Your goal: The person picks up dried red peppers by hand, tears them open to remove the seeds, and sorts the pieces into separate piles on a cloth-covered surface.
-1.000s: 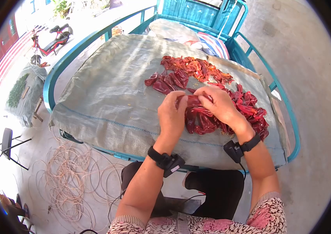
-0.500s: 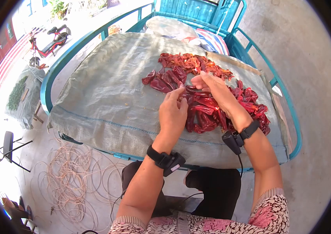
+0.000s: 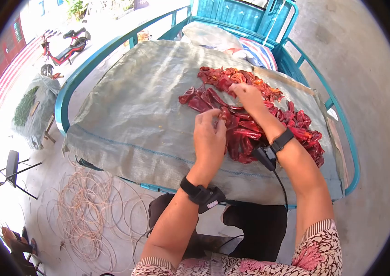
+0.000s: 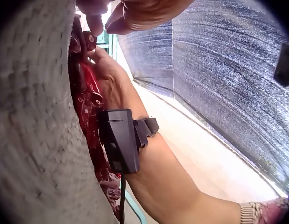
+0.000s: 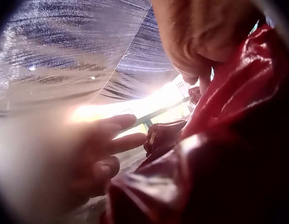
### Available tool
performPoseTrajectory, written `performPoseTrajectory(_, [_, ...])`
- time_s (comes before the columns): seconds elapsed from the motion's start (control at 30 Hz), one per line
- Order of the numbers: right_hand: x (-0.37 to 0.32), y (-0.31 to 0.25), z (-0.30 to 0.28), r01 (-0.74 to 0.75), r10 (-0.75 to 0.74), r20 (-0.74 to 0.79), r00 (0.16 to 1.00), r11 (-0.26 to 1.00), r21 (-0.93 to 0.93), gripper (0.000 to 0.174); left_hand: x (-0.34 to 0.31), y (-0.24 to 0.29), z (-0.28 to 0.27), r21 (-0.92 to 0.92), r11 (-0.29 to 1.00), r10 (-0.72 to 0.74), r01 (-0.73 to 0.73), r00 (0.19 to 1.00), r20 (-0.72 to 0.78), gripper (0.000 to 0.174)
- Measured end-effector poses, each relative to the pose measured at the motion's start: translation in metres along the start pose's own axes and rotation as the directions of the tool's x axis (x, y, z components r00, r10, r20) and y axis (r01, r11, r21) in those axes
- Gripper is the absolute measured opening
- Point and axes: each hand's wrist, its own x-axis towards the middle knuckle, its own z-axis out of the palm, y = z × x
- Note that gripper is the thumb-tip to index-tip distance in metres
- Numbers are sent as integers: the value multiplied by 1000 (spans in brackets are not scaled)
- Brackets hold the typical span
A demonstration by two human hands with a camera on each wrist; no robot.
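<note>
My right hand (image 3: 250,100) is over the far pile of split red chilli peppers (image 3: 263,85), its curled fingertips pinching a dark red pepper (image 3: 224,83). Nearer to me, my left hand (image 3: 209,140) hovers with loosely bent fingers beside whole dried red peppers (image 3: 248,133). In the right wrist view the fingers of the left hand (image 5: 100,158) are spread apart, with nothing between them. Glossy peppers (image 5: 154,186) fill the lower right of that view. The left wrist view has the right hand (image 4: 109,74) low beside the peppers (image 4: 88,84).
The peppers lie on a grey-green woven sheet (image 3: 126,101) over a cart bed with blue rails (image 3: 61,103). Sacks (image 3: 213,36) sit at the back. Coiled cord (image 3: 84,207), a folding chair (image 3: 11,170) and a red scooter (image 3: 68,50) are at left.
Both hands were together at a pepper one second ago, then parted. The right hand has moved away to the far pile and its fingers have curled; the left stayed near the whole peppers.
</note>
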Motion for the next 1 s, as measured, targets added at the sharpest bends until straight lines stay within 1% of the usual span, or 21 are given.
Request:
performPoseTrajectory(0.07, [-16, -25, -14, 32, -21, -115, 993, 995, 94, 32, 1, 2, -3, -103, 986, -134, 130, 990, -31, 31])
performPoseTrajectory(0.1, [-16, -19, -12, 143, -116, -119, 986, 959, 247, 17, 3, 8, -6, -171, 967, -199, 190, 979, -34, 31])
performPoseTrajectory(0.13, [-25, -33, -16, 112, -118, 4, 993, 951, 286, 14, 5, 14, -9, -238, 939, -262, 247, 965, -33, 32])
performPoseTrajectory(0.2, [-51, -60, -27, 38, -130, 241, 962, 935, 353, 10, 7, 27, -16, -250, 928, -281, 275, 960, 13, 32])
performPoseTrajectory(0.23, [-61, -68, -26, 138, -201, 246, 948, 958, 252, 8, 7, 30, -18, -254, 923, -289, 288, 957, 35, 33])
performPoseTrajectory(0.33, [-73, -68, -36, 34, -96, 303, 948, 978, 204, 11, 9, 16, -17, -333, 912, -232, 238, 971, 58, 35])
performPoseTrajectory(0.37, [-73, -69, -38, 93, -123, 198, 972, 984, 155, 11, 8, 12, -16, -357, 898, -260, 258, 965, 44, 33])
performPoseTrajectory(0.43, [-64, -61, -41, 124, -126, 36, 991, 991, 58, 10, 7, 12, -17, -402, 867, -312, 293, 950, 18, 30])
performPoseTrajectory(0.47, [-59, -54, -44, 135, -134, -47, 990, 991, 11, 11, 8, 12, -18, -393, 872, -314, 291, 949, 6, 27])
performPoseTrajectory(0.5, [-55, -52, -49, 62, -61, 16, 998, 993, -103, 16, 8, 13, -19, -383, 877, -315, 288, 949, -8, 25])
performPoseTrajectory(0.53, [-55, -48, -46, 110, -126, -28, 992, 939, -327, 17, 8, 13, -19, -373, 883, -316, 285, 948, -23, 22])
performPoseTrajectory(0.57, [-59, -44, -42, 135, -196, -58, 979, 835, -534, 18, 8, 13, -20, -367, 883, -319, 292, 948, -12, 23])
performPoseTrajectory(0.6, [-60, -41, -38, 136, -267, -74, 961, 688, -713, 19, 9, 12, -19, -359, 884, -321, 300, 947, 2, 24])
performPoseTrajectory(0.63, [-53, -36, -33, 185, -303, -71, 951, 733, -655, 20, 8, 12, -19, -350, 885, -322, 308, 946, 17, 25])
performPoseTrajectory(0.7, [-39, -35, -20, 258, -294, 30, 955, 782, -568, 22, 8, 14, -19, -356, 872, -343, 336, 938, 46, 24])
performPoseTrajectory(0.73, [-35, -44, -12, 293, -295, 80, 952, 803, -519, 23, 8, 15, -20, -358, 866, -352, 349, 934, 59, 23])
performPoseTrajectory(0.77, [-35, -53, -6, 239, -215, 107, 971, 835, -495, 23, 8, 15, -20, -369, 861, -354, 349, 933, 57, 22])
performPoseTrajectory(0.87, [-26, -46, 16, 264, -274, 83, 958, 737, -622, 26, 8, 13, -19, -389, 853, -355, 349, 933, 58, 20])
performPoseTrajectory(1.0, [-21, -41, 24, 234, -274, 47, 960, 702, -673, 30, 8, 11, -18, -395, 851, -348, 345, 935, 69, 21])
